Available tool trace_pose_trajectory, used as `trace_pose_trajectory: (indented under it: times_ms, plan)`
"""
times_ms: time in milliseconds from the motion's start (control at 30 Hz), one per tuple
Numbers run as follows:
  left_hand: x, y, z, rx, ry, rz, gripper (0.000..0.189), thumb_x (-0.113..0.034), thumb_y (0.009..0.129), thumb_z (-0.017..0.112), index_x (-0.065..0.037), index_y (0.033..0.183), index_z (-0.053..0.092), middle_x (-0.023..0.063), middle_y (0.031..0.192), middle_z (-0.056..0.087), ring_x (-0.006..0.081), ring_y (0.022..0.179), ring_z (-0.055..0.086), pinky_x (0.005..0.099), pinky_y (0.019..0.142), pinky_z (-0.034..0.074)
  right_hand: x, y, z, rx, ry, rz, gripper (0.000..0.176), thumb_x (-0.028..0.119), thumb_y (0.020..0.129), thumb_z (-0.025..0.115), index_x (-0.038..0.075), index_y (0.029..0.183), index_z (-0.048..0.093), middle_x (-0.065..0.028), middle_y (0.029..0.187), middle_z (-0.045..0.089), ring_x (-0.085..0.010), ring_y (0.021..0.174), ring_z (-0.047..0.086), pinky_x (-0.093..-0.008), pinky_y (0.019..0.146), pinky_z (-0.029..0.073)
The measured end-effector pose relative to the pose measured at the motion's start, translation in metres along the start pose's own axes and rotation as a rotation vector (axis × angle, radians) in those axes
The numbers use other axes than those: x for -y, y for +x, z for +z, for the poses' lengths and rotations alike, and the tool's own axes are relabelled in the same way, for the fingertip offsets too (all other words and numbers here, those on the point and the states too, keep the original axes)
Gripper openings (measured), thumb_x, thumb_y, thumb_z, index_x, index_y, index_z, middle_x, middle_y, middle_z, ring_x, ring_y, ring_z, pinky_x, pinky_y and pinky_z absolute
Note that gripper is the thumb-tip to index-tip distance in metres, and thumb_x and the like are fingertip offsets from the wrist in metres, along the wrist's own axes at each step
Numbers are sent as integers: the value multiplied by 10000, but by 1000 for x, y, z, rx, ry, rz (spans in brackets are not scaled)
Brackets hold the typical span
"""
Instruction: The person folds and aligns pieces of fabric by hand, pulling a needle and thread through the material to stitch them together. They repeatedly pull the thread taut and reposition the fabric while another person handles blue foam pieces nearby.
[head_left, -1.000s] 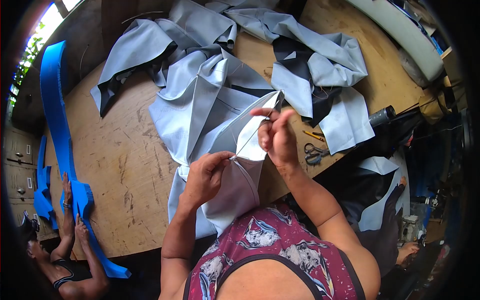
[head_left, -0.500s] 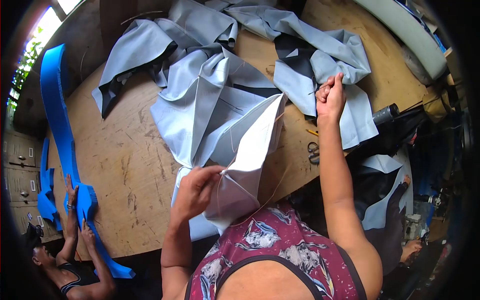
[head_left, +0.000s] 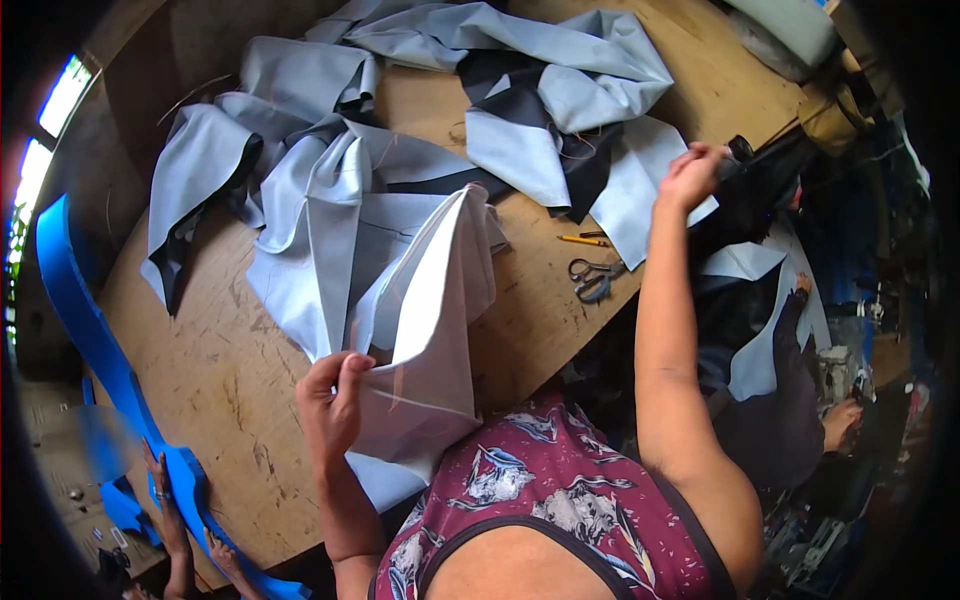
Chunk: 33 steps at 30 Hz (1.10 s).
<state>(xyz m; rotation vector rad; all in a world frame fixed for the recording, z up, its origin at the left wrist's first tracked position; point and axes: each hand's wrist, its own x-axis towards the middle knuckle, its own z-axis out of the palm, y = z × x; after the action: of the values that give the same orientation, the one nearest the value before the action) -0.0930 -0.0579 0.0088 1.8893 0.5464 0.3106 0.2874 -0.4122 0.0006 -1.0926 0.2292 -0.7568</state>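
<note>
My left hand (head_left: 335, 395) pinches the edge of a sewn grey fabric cover (head_left: 425, 340) close to my body, thumb on top. The cover's white inner side faces up, and its seams spread across the table. A thin thread hangs near my left fingers. Out to the right, my right hand (head_left: 690, 178) is raised with its fingers drawn together, slightly blurred; what they hold is too small to make out. Just beyond it shows the end of a dark cylinder (head_left: 740, 148), partly hidden by the hand.
Scissors (head_left: 592, 280) and a yellow pencil (head_left: 583, 240) lie on the wooden table (head_left: 220, 430). More grey and black fabric (head_left: 590, 100) is heaped at the back. Long blue foam (head_left: 110, 350) lies at left, a co-worker's hands (head_left: 165, 480) on it. Another person's hand (head_left: 842, 425) is at right.
My right hand has swung outward to the right, away from the fabric heap. My left hand keeps its hold on the cover, its thumb now raised on top. The camera view has shifted.
</note>
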Motion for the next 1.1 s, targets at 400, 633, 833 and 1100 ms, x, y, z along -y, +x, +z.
trace_pose_trajectory:
  times_ms: [400,633,833,1100]
  plan:
    - [-18,20,-17,-176,-173,89,263,-226,994,567,23,1010,653,42,770,611,83,680,515,224,608,395,-182,-130,-67,995,-1424,156,511,543,833,671,47,711,666,-175,754,674,-342,757,662,-429,730,510]
    - [-29,35,-60,-322,-303,210,236,-182,992,566,30,1040,659,52,798,651,79,684,554,216,612,423,18,-250,-49,1375,-251,212,369,367,883,711,23,785,617,-47,662,645,-96,630,613,-282,559,477]
    - [-26,66,-76,-343,-479,300,233,-182,985,574,12,1084,658,51,819,667,82,690,576,221,616,450,58,-321,-74,2178,-696,-85,394,266,904,601,90,1247,524,-185,975,660,-393,885,644,-483,744,520]
    - [-18,81,-129,-455,-675,327,204,-204,982,584,-33,1060,664,31,814,662,76,696,599,203,613,464,115,-204,-99,1791,-704,436,212,221,878,679,12,850,693,-58,727,680,-112,637,613,-247,606,473]
